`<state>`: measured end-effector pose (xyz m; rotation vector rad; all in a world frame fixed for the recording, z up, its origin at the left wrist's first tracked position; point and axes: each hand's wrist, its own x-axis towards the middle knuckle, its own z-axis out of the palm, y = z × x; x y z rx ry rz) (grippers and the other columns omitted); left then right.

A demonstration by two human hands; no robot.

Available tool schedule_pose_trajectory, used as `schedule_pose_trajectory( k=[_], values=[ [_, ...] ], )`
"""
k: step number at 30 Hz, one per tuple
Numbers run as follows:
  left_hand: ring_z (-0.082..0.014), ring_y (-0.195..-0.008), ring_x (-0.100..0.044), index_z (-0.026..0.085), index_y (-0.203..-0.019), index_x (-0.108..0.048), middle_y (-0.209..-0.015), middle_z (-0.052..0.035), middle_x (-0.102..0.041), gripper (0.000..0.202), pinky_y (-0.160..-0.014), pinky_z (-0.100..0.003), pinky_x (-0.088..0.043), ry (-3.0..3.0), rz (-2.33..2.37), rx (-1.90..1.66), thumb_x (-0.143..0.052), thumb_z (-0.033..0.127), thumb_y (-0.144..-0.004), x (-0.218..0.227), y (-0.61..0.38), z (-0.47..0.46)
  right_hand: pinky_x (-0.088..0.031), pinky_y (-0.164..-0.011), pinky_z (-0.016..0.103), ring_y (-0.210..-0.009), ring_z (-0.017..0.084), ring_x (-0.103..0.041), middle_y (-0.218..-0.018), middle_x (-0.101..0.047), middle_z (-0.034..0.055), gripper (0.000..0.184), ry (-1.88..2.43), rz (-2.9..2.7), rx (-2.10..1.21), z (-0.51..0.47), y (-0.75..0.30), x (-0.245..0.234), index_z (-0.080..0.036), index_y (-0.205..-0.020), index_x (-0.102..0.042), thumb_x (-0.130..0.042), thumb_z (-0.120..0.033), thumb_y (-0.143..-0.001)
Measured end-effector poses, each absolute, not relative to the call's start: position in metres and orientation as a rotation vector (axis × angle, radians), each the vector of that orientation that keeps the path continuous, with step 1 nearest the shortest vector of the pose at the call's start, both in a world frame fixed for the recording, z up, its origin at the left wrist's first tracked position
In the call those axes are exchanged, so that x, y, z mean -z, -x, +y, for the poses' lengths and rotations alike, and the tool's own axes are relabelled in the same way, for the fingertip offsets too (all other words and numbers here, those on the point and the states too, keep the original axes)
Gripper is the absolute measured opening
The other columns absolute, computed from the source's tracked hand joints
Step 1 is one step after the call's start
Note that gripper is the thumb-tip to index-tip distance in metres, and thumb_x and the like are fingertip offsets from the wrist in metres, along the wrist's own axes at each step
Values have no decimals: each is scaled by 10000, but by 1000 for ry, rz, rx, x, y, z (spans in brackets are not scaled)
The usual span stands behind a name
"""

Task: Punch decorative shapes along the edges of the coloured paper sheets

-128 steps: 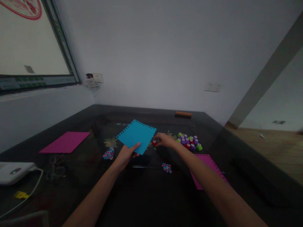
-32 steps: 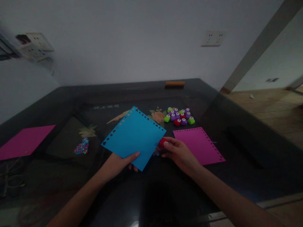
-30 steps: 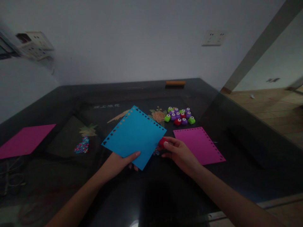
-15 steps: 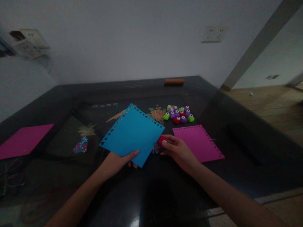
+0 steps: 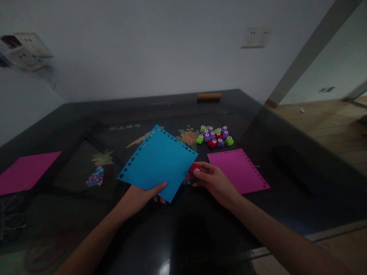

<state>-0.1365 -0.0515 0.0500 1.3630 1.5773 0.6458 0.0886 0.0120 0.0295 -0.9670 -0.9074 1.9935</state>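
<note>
My left hand [image 5: 143,194] pinches the near corner of a blue paper sheet [image 5: 158,161] with punched holes along two edges, holding it tilted above the dark table [image 5: 183,236]. My right hand [image 5: 213,180] is closed around a small red paper punch [image 5: 194,168] set against the sheet's right edge. A little heap of paper bits [image 5: 187,180] lies under that edge.
A pink sheet with punched edges [image 5: 237,170] lies right of my right hand. Behind it sits a cluster of several green, purple and red punches [image 5: 214,136]. Another pink sheet [image 5: 25,177] and a confetti pile [image 5: 96,176] lie left. An orange bar [image 5: 209,96] rests at the far edge.
Over four seconds my right hand brought the red punch from beside the cluster to the blue sheet's right edge. In the last second both hands and the sheet barely shifted.
</note>
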Motion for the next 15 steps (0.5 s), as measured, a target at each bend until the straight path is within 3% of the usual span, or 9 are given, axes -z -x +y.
schedule_pose_trajectory(
  k=[6, 10, 12, 15],
  values=[
    [-169, -548, -581, 199, -524, -576, -562, -17, -656, 410, -664, -286, -461, -1404, 1592, -610, -567, 490, -814, -49, 136, -51, -521, -615, 266, -770, 158, -657, -838, -671, 14, 373, 979, -891, -1991, 12, -87, -30, -184, -886, -660, -851, -276, -579],
    [-158, -494, -535, 230, -408, -398, -440, 20, -524, 516, -737, -315, -456, -1496, 1671, -578, -550, 514, -810, -48, 136, -53, -523, -612, 259, -739, 143, -646, -813, -667, 2, 354, 984, -905, -1974, 11, -88, -30, -185, -845, -651, -855, -278, -571],
    [-161, -467, -512, 239, -416, -349, -425, 30, -485, 520, -706, -332, -466, -1482, 1743, -587, -568, 535, -783, -48, 135, -54, -521, -617, 251, -739, 138, -642, -815, -670, 4, 329, 977, -942, -1971, 11, -88, -30, -182, -837, -657, -845, -290, -590],
    [-206, -518, -558, 241, -463, -443, -502, -6, -572, 452, -670, -374, -493, -1395, 1883, -575, -607, 569, -727, -49, 134, -56, -519, -628, 246, -735, 130, -637, -821, -674, 1, 307, 968, -985, -1956, 11, -89, -30, -186, -841, -668, -834, -296, -608]
  ],
)
